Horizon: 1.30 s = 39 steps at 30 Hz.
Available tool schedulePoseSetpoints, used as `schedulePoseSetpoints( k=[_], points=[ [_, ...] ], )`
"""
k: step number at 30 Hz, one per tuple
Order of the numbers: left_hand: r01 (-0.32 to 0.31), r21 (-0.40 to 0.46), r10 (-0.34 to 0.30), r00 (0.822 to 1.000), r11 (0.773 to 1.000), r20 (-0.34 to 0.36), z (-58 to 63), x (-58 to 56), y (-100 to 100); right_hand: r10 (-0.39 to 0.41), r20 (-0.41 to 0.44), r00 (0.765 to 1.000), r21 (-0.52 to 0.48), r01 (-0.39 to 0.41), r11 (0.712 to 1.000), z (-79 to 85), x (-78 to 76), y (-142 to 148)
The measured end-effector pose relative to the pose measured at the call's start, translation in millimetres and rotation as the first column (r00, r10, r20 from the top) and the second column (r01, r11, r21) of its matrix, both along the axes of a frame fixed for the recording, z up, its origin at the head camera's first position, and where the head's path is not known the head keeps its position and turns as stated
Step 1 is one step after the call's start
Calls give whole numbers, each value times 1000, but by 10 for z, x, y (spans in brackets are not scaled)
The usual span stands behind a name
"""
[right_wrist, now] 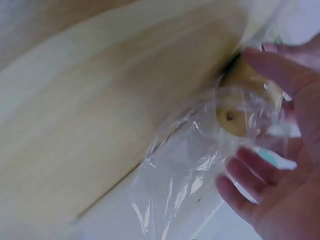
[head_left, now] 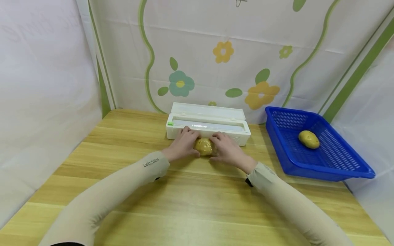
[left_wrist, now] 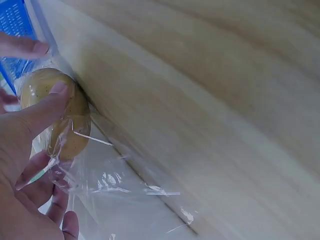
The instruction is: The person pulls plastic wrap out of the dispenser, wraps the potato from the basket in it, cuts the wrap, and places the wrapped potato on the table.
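Observation:
A yellow potato [head_left: 204, 146] lies between the two hands, against the front of a white cling film dispenser [head_left: 212, 134] with its lid raised. Clear cling film [left_wrist: 117, 187] covers the potato and spreads loosely past both its ends. With its thumb across the potato and its fingers behind, the left hand [head_left: 184, 143] holds it through the film. At the other end is the right hand [head_left: 228, 147], its fingers spread apart around the film. In the right wrist view, the right thumb [right_wrist: 275, 70] overlaps the potato; whether it touches cannot be told.
A blue plastic basket [head_left: 277, 143] stands on the right of the wooden table [head_left: 191, 205], with another potato [head_left: 309, 139] inside. A green slider [head_left: 170, 123] sits at the dispenser's left end. A flower-printed curtain [head_left: 197, 44] hangs behind the table.

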<state>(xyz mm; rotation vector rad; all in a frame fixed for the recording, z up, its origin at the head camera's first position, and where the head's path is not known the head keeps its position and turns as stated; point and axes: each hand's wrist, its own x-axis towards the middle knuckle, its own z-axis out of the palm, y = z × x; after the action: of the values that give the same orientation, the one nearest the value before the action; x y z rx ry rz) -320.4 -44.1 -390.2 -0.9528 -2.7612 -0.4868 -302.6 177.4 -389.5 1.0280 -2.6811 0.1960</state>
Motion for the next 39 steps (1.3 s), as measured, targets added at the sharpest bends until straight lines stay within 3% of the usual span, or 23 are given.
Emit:
schedulePoseSetpoints(
  k=[6, 13, 19, 29, 35, 39],
  points=[
    [34, 7, -34, 999, 999, -7, 1, -47, -33, 69, -210, 975, 99, -49, 994, 14, 53, -48],
    [78, 12, -78, 996, 997, 48, 73, -54, -95, 71, -280, 957, 132, -35, 991, 7, -2, -75],
    [85, 14, -85, 995, 996, 47, 103, -46, -99, 82, -274, 958, 44, -73, 996, 2, -48, -49],
    [15, -50, -19, 997, 999, -76, 88, -38, -75, 72, -186, 980, -6, -75, 997, 62, -80, -35],
    [12, -13, -13, 996, 1000, -83, 51, -62, -89, 64, -124, 990, -76, -74, 994, 75, -97, -33],
    [46, 16, -44, 993, 999, -108, 29, -75, -120, 76, -66, 995, -162, -86, 983, 51, -115, -16]
  ],
)
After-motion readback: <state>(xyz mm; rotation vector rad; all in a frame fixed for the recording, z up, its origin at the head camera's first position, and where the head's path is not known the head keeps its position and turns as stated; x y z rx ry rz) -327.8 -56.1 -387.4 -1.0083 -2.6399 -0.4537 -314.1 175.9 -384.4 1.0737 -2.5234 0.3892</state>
